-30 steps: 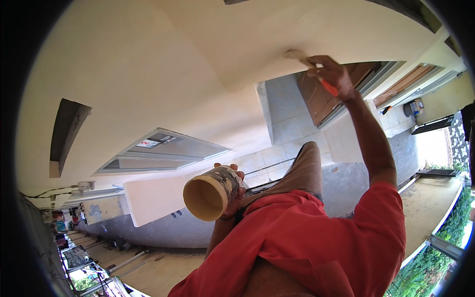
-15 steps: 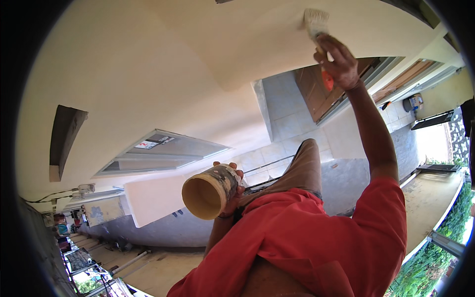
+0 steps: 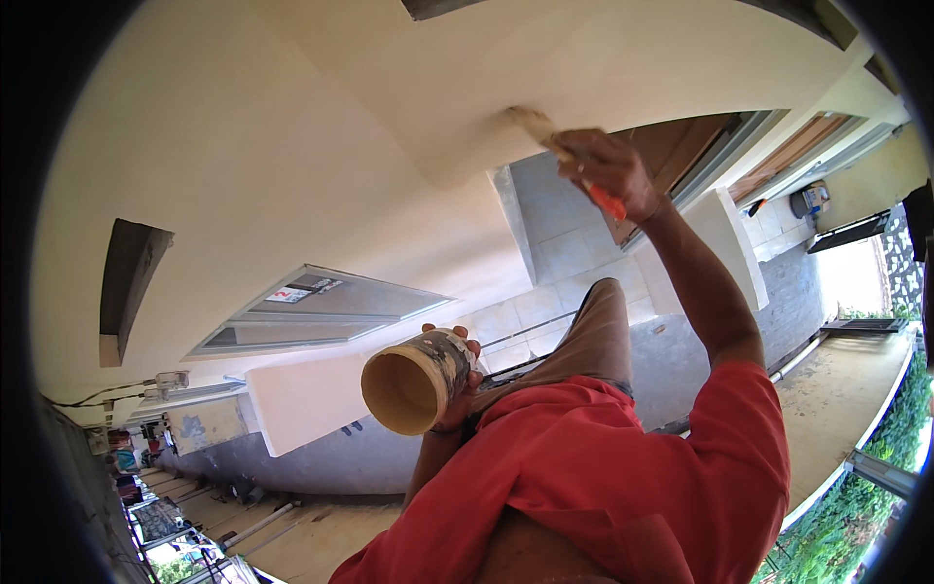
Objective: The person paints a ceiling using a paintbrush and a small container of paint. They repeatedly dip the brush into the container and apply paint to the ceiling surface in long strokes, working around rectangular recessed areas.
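Note:
My right hand (image 3: 615,175) is closed around the handle of a paintbrush (image 3: 535,127), whose red-orange handle end pokes out below the fingers. The brush's bristles touch the cream wall (image 3: 389,107) just above the doorway, or come very near it; a shadow lies beside them. Lower and to the left, my left hand (image 3: 465,375) grips a round paint can (image 3: 413,384) from its far side. The can is tilted with its mouth toward me. Its inside is coated cream, and dark smears and peeled patches cover its outer wall.
Below the wall is a framed window (image 3: 321,304) with a sticker on its glass. A brown wooden door (image 3: 647,180) stands at the doorway, over a tiled floor (image 3: 569,238). A dark recess (image 3: 131,282) opens at left. A bucket (image 3: 809,200) sits far right.
My right hand has swept the brush left and downward along the wall, and the bristles now point left. My left hand and the can have hardly moved.

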Motion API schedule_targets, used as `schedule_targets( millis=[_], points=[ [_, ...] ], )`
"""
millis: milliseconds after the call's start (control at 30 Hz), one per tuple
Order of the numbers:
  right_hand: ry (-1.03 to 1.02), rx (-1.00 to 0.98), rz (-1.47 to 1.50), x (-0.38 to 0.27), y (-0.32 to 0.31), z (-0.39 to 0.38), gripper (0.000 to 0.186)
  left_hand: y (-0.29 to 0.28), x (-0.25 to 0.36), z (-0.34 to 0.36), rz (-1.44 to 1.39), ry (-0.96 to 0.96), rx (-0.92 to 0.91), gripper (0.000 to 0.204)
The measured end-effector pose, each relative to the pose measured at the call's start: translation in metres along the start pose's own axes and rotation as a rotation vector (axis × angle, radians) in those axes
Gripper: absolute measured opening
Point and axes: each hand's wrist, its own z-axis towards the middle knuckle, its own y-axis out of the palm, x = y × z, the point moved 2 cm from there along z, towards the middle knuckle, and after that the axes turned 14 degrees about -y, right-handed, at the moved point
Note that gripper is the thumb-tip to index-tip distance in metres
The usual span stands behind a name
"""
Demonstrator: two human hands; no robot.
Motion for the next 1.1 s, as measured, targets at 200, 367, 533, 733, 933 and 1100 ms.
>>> schedule_targets(
  millis=[200,367,533,733,933,1100],
  points=[
    [0.389,0.462,-0.219,0.038,-0.071,-0.013,0.021,0.002,-0.001,-0.004,-0.007,0.017,-0.044,0.06],
    [0.341,0.755,-0.75,0.037,-0.104,-0.012,0.025,-0.01,0.0,-0.017,-0.053,0.047,-0.002,0.059],
    [0.235,0.657,-0.623,0.033,-0.018,0.056,0.033,-0.016,0.002,-0.015,-0.071,0.019,-0.016,0.059],
    [0.065,0.495,-0.238,-0.04,0.055,0.138,0.03,-0.007,0.0,-0.009,-0.015,0.034,-0.014,0.061],
    [0.204,0.63,0.04,-0.01,0.011,0.127,0.025,-0.011,0.002,-0.009,-0.015,0.028,-0.02,0.064],
    [0.135,0.618,-0.217,0.033,-0.034,0.096,0.016,-0.009,0.0,-0.007,-0.025,0.028,-0.021,0.065]
  ],
)
